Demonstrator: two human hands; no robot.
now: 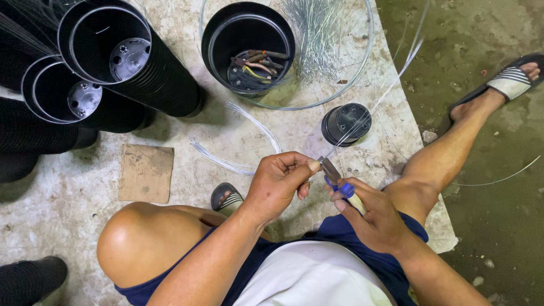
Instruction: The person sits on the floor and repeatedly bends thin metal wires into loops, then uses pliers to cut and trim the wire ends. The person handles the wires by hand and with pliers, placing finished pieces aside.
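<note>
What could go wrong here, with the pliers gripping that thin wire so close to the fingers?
The left hand pinches the thin silvery wire right at the nose of the blue-handled pliers in the right hand, so a slip might nip fingertips. The long free wire end could whip. It also passes over the small black plastic pot and might topple it.

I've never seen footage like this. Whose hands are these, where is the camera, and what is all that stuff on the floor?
The camera sits on a person's head and looks down at their own lap and hands. They sit on a concrete floor. The left hand pinches a thin wire at the nose of the pliers, blue-handled, gripped by the right hand. Ahead stand stacks of black plastic pots, one pot holding tools, a small upturned pot, a bundle of wires, clear tubing and a cardboard scrap.
</note>
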